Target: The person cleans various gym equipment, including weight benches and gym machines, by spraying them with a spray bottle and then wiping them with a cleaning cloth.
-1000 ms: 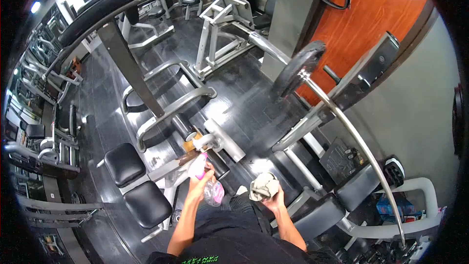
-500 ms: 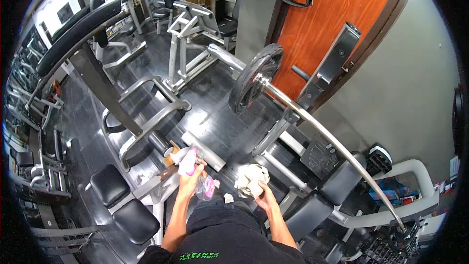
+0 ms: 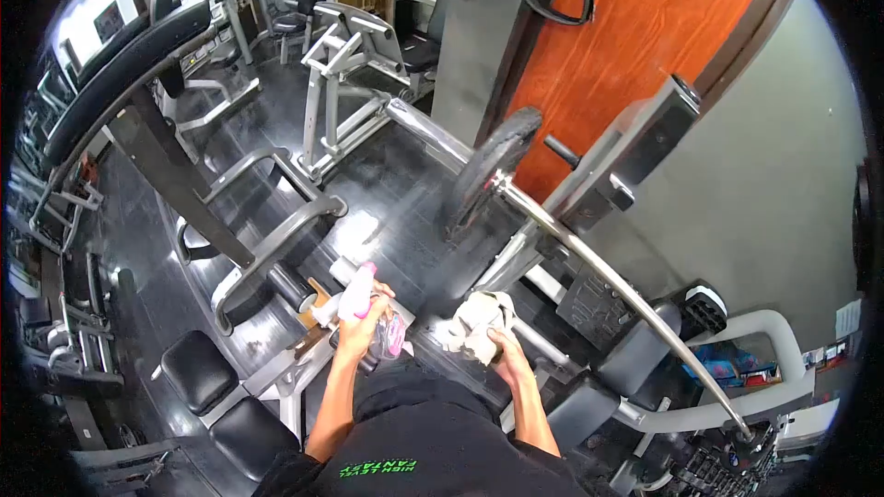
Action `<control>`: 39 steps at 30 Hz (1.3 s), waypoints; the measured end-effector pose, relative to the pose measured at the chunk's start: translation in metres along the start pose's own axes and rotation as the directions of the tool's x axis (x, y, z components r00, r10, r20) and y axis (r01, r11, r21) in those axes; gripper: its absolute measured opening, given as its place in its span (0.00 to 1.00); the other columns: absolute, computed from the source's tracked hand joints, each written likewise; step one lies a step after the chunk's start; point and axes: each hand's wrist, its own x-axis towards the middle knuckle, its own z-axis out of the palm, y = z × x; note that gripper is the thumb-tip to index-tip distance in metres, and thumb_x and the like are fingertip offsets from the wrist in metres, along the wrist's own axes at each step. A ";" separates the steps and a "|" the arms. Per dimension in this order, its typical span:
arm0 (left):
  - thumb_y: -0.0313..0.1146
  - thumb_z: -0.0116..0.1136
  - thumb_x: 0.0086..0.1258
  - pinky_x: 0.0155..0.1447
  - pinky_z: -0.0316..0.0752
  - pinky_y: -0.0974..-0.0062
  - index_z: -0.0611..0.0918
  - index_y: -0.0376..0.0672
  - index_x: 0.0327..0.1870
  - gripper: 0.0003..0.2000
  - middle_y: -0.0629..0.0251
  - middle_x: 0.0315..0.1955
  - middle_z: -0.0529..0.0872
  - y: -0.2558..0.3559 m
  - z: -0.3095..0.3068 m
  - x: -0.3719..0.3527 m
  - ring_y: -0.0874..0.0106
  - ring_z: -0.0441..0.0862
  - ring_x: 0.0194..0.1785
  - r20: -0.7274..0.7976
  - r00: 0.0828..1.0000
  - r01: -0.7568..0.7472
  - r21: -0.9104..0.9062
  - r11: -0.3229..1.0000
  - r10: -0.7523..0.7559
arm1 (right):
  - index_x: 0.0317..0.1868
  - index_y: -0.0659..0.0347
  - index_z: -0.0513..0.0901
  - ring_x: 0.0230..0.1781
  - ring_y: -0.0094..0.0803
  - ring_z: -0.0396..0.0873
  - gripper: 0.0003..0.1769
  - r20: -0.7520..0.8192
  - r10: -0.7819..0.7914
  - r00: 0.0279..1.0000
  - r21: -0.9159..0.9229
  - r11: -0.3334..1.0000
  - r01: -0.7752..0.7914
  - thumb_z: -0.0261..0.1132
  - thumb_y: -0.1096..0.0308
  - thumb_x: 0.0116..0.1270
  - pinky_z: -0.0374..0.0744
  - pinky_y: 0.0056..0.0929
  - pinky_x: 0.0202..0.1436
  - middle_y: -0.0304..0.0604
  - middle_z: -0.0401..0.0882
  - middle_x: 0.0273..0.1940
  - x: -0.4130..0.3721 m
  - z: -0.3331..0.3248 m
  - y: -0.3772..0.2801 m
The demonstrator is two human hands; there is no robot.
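Observation:
My left hand (image 3: 361, 322) is wrapped round the neck of a spray bottle (image 3: 394, 333) with a white and pink trigger head and a clear body bearing a pink label. In my right hand (image 3: 508, 357) is a crumpled cream-coloured cloth (image 3: 481, 324), gripped along its lower right side. Both hands are in front of my body, apart from each other. Beyond the cloth, a barbell (image 3: 603, 271) with a black weight plate (image 3: 488, 170) slants across a bench station.
Padded black seats (image 3: 198, 370) of a machine stand at my left. On the right are a bench pad (image 3: 580, 414) and a curved grey frame (image 3: 783, 340). An orange wooden door (image 3: 635, 28) is behind the barbell. Dark flooring (image 3: 405, 221) runs between the machines.
My view has shifted slightly. The spray bottle has turned a little in my left hand's grip, and the cloth has moved slightly upward with my right hand and changed shape.

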 end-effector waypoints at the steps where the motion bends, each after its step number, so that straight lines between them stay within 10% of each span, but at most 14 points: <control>1: 0.22 0.55 0.67 0.35 0.74 0.79 0.73 0.35 0.48 0.10 0.58 0.38 0.79 0.004 -0.005 0.004 0.78 0.76 0.29 -0.023 1.000 -0.013 -0.005 1.000 0.013 | 0.61 0.65 0.69 0.55 0.36 0.74 0.29 0.007 0.000 1.000 0.003 1.000 0.000 0.65 0.64 0.61 0.73 0.38 0.59 0.46 0.76 0.53 0.005 0.004 -0.002; 10: 0.23 0.55 0.68 0.34 0.73 0.78 0.74 0.35 0.41 0.05 0.60 0.34 0.79 0.011 -0.034 0.037 0.75 0.76 0.28 -0.108 0.994 -0.018 0.019 1.000 0.020 | 0.59 0.67 0.70 0.48 0.31 0.77 0.28 0.124 -0.042 0.991 -0.208 0.976 0.068 0.66 0.65 0.60 0.76 0.31 0.52 0.43 0.78 0.48 0.043 0.035 -0.009; 20: 0.24 0.55 0.69 0.38 0.75 0.80 0.74 0.35 0.45 0.07 0.59 0.36 0.79 0.012 0.004 0.057 0.77 0.77 0.31 -0.052 0.996 -0.069 0.037 0.997 0.071 | 0.49 0.69 0.73 0.26 0.18 0.69 0.25 0.183 -0.458 0.870 -0.277 0.825 0.493 0.65 0.64 0.53 0.70 0.18 0.30 0.36 0.73 0.32 0.032 0.071 -0.094; 26: 0.27 0.55 0.70 0.38 0.74 0.78 0.73 0.34 0.44 0.08 0.59 0.36 0.79 0.019 0.008 0.060 0.76 0.77 0.30 -0.133 0.977 -0.149 0.132 0.980 0.166 | 0.62 0.71 0.61 0.56 0.42 0.75 0.43 0.193 -0.455 0.869 -0.124 0.867 0.482 0.64 0.64 0.43 0.70 0.37 0.63 0.53 0.73 0.55 0.037 0.046 -0.115; 39: 0.28 0.59 0.67 0.39 0.75 0.80 0.73 0.34 0.52 0.15 0.59 0.42 0.81 0.018 0.000 0.089 0.79 0.77 0.32 -0.192 0.959 -0.167 0.200 0.965 0.206 | 0.57 0.70 0.67 0.50 0.34 0.75 0.36 0.190 -0.429 0.883 -0.058 0.893 0.447 0.67 0.66 0.46 0.72 0.33 0.56 0.50 0.74 0.51 0.043 0.037 -0.116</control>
